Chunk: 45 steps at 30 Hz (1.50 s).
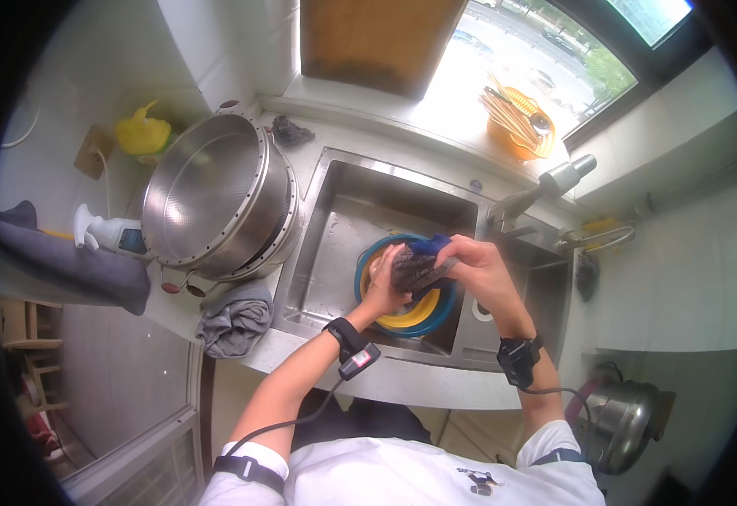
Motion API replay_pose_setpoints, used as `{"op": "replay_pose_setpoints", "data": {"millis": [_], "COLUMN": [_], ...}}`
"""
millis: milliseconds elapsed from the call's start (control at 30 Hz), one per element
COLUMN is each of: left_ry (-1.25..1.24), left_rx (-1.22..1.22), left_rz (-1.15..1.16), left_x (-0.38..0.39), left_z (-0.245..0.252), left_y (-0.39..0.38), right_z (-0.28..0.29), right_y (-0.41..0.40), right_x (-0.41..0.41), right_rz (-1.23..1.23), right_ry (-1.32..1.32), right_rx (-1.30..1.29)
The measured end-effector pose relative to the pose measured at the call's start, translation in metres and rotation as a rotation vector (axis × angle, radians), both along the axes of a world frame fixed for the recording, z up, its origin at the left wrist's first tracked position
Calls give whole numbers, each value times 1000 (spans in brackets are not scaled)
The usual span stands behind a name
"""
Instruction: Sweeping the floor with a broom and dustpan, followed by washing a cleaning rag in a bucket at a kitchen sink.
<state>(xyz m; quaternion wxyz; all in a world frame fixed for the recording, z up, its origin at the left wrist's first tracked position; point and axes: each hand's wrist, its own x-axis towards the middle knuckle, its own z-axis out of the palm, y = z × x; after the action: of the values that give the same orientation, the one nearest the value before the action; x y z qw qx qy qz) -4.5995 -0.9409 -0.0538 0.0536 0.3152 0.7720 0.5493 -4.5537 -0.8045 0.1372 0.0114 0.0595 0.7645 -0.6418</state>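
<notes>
Both hands are over the sink [314,265], gripping a crumpled piece of dark fabric [420,271] with a blue part [430,244] at its top. My left hand [381,281] presses against its left side, fingers pointing up. On the other side, my right hand [477,258] pinches the fabric's right end between thumb and fingers. Directly beneath are a yellow basin [420,314] and a blue-green basin [428,331], whose rim surrounds the yellow one. The hands and fabric hide much of the basins' inside.
Large steel steamer pots [210,190] crowd the left counter, beside a spray bottle [112,233] and a grey cloth [236,321]. A faucet [536,190] rises at the sink's back right. An orange basket [520,136] of chopsticks sits on the windowsill. Cables run from both wrist devices.
</notes>
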Motion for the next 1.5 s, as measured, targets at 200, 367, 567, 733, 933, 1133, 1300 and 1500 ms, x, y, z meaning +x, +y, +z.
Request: {"op": "replay_pose_setpoints", "data": {"millis": [200,367,567,733,933,1133,1300,1500], "left_ry": [-327,-361,-252,-333,-1318,-1684,-1663,-1084], "left_rx": [-4,-22,6,57,428,873,769,218], "left_rz": [46,197,-104,-273,-178,-144,-273,-312], "left_x": [-3,3,10,-2,-15,-3,-24,-46], "left_z": [-9,-2,41,65,34,34,25,25], "left_y": [2,11,-1,-3,-7,15,15,23], "right_z": [-49,-172,-123,-148,-94,-94,-114,-122], "right_y": [34,34,-16,7,-12,-34,-31,-10], "right_x": [14,41,20,22,30,45,49,37], "right_rz": [-341,-472,-255,-366,-375,-364,-430,-251], "right_ry": [-37,-194,-446,-479,-492,-373,-464,-650], "right_rx": [-315,-374,-1363,-1477,-1751,-2141,-2247,-1810]}}
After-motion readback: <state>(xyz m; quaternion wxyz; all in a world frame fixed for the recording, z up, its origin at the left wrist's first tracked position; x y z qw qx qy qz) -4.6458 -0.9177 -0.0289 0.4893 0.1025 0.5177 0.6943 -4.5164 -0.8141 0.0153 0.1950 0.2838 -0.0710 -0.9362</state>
